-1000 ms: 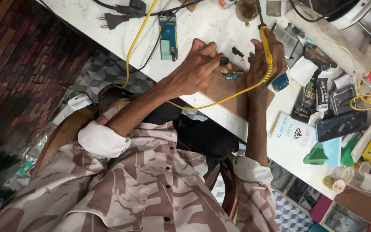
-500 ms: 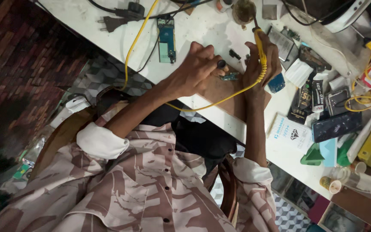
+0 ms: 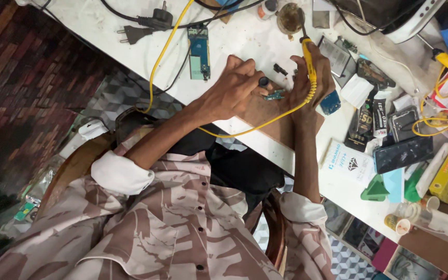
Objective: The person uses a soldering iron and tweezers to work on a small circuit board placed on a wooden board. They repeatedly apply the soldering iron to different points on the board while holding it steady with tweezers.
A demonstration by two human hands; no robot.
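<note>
Gripping yellow soldering iron (image 3: 308, 62) upright (tip up-frame), right fingers (image 3: 321, 72) clenched round it.

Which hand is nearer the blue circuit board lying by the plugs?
Left. The left hand sits just beside the blue circuit board; the right hand, gripping the yellow soldering iron, is farther off.

Bright, even light on the white table (image 3: 245, 46); floor dim, edges stretched.

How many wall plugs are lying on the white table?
2. One black plug lies at the table's far edge, the other black plug just beside it, nearer the table's corner. Clutter may hide more.
</note>
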